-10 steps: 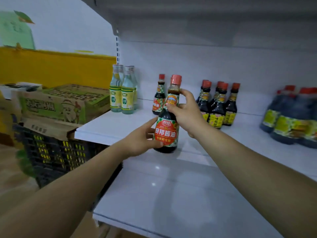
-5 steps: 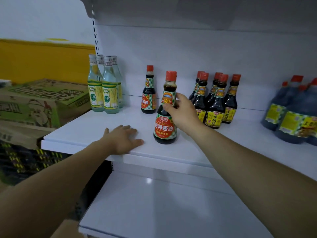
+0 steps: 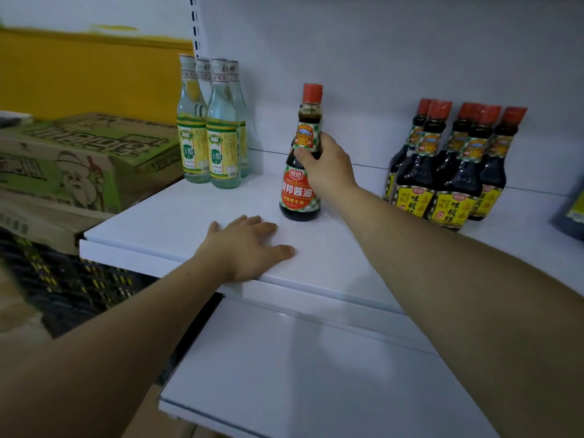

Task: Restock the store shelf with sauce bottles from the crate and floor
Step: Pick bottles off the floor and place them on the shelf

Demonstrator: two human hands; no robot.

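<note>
A dark soy sauce bottle (image 3: 300, 184) with a red cap and a red label stands upright on the white shelf (image 3: 177, 222). My right hand (image 3: 325, 165) grips it at the shoulder, fingers wrapped round the neck label. My left hand (image 3: 249, 245) lies flat, palm down, on the shelf's front edge, just left of and in front of the bottle. The earlier single bottle of the same kind is hidden behind the held one.
Several clear vinegar bottles (image 3: 208, 128) stand at the shelf's back left. Several dark yellow-labelled sauce bottles (image 3: 448, 172) are grouped at the right. Green cardboard boxes (image 3: 79, 159) rest on a black crate (image 3: 63, 286) at the left. A lower white shelf (image 3: 316, 374) juts out below.
The bottle went from held in the air by both hands to standing on the shelf, then slid farther back. My left hand let go and settled flat on the shelf edge.
</note>
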